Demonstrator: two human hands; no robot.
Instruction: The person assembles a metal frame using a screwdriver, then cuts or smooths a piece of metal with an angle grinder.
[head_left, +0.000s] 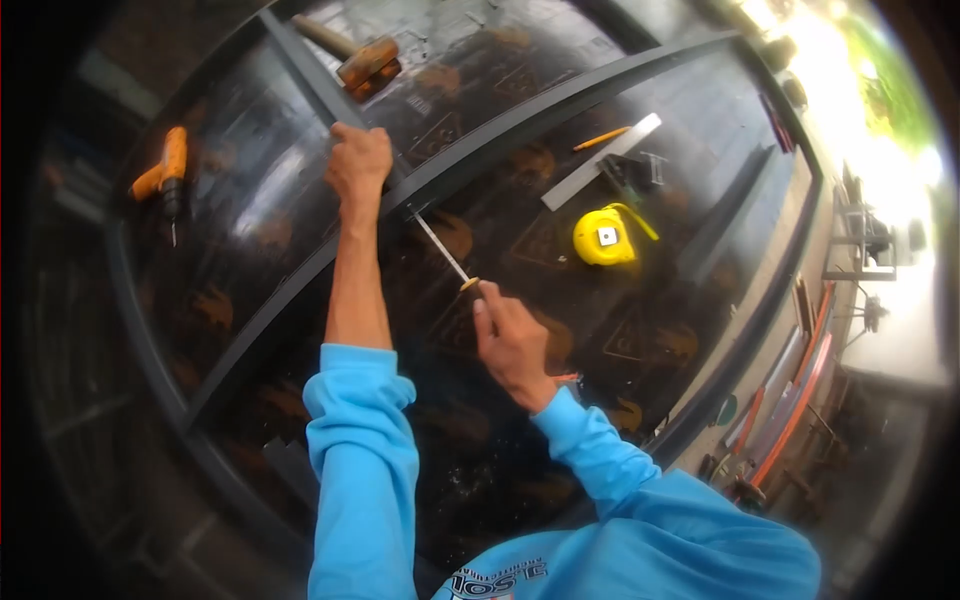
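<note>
My left hand [359,163] is closed around a grey metal bar [310,75] near where it meets the long grey crossbar [520,112]. Below and to the right, my right hand [512,343] grips a screwdriver [440,246] by its handle. The shaft points up and left, and its tip touches or nearly touches the lower side of the crossbar, close to the joint. A yellow tape measure [603,237] lies on the dark panel [640,310] to the right of the shaft.
An orange drill [168,178] lies at the left and a mallet [368,66] at the top. A square [602,162] and an orange pencil [601,139] lie above the tape measure. Metal bars [790,400] are on the floor at the right.
</note>
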